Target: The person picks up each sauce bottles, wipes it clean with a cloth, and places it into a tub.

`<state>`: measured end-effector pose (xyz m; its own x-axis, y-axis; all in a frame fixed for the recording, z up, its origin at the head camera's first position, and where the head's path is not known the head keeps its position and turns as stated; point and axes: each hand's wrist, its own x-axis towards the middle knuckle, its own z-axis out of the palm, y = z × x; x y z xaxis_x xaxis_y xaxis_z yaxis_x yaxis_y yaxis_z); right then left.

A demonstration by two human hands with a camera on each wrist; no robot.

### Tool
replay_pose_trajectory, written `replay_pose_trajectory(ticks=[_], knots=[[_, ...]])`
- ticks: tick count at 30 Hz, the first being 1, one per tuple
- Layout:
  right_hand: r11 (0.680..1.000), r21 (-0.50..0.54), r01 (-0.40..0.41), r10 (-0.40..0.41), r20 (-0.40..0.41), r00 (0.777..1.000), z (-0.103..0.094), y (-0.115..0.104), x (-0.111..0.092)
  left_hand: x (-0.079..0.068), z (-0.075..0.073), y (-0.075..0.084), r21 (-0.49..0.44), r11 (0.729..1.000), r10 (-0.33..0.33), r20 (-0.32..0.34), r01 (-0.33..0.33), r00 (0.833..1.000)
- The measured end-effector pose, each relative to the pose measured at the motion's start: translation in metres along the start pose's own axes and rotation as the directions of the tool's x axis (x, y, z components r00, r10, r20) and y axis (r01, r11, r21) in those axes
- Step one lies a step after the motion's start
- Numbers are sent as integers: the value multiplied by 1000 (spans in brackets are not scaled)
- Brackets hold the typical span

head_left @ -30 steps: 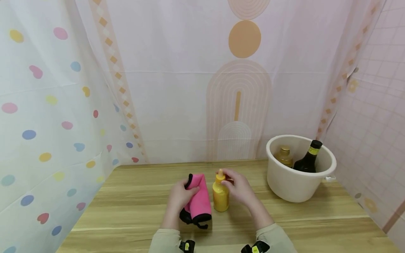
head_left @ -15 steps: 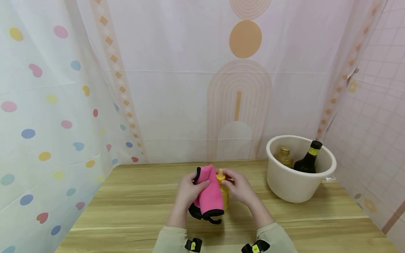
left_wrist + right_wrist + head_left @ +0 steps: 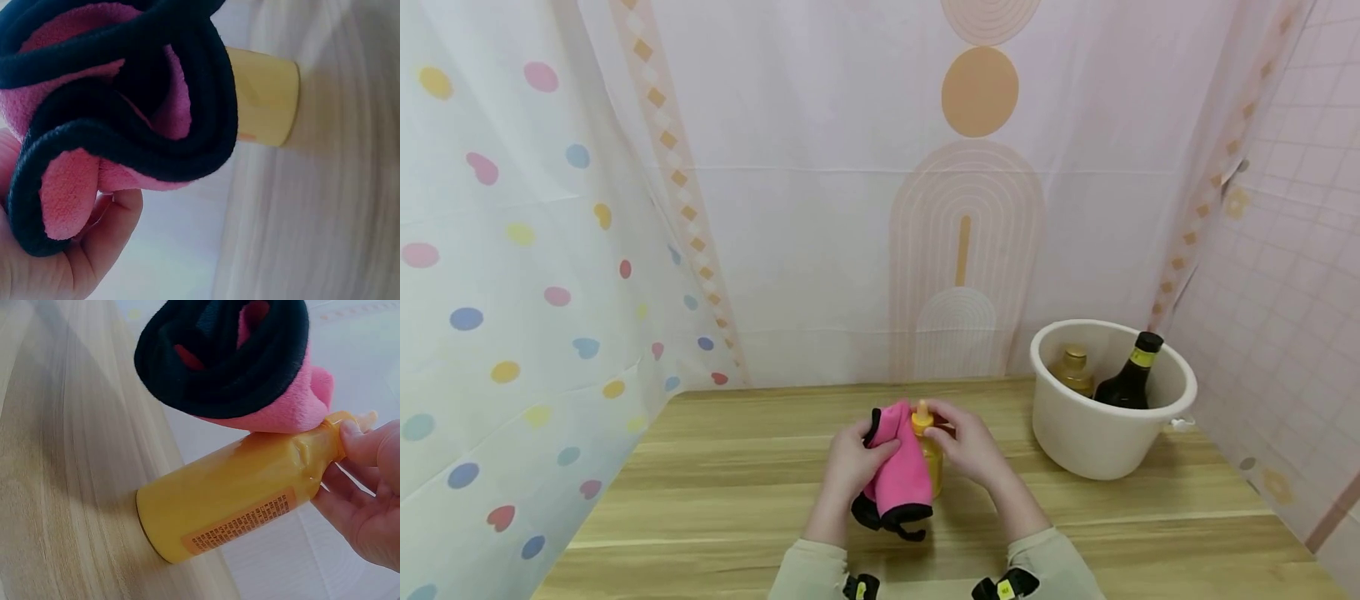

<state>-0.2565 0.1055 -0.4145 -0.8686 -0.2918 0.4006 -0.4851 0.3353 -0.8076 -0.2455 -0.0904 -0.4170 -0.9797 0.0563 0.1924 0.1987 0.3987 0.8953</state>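
My left hand (image 3: 852,462) grips a folded pink cloth (image 3: 904,471) with black edging and a small black loop at its lower end. The cloth lies against the left side of a yellow bottle (image 3: 231,487) and hides part of it in the head view. Upright on the table, the bottle has a pointed orange-yellow tip and a printed label on one side. Thumb and fingers of my right hand (image 3: 968,442) pinch the bottle at its neck. In the left wrist view the bottle's base (image 3: 269,97) shows beyond the bundled cloth.
To the right on the wooden table (image 3: 715,467) stands a white bucket (image 3: 1086,446). Inside it are a gold-brown bottle (image 3: 1073,372) and a dark bottle (image 3: 1126,385) with a black cap. Patterned curtains (image 3: 812,250) hang behind and at both sides.
My left hand has moved right with the pink cloth, from beside the yellow bottle to against it, then slightly down. The right hand stays at the bottle's neck.
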Motion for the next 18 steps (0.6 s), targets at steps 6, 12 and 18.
replay_pose_trajectory(ticks=[6, 12, 18], knots=[[1000, -7, -20, 20, -8, 1000, 0, 1, 0, -2, 1, -9, 0, 1000, -22, 20, 22, 1000], [1000, 4, 8, -8, 0, 1000, 0, 2, 1, -3, 2, -18, 1, 999, -40, 35, 40, 999], [1000, -3, 31, -31, 7, 999, 0, 1, 1, -5, 5, -26, 3, 998, -56, 61, 56, 997]])
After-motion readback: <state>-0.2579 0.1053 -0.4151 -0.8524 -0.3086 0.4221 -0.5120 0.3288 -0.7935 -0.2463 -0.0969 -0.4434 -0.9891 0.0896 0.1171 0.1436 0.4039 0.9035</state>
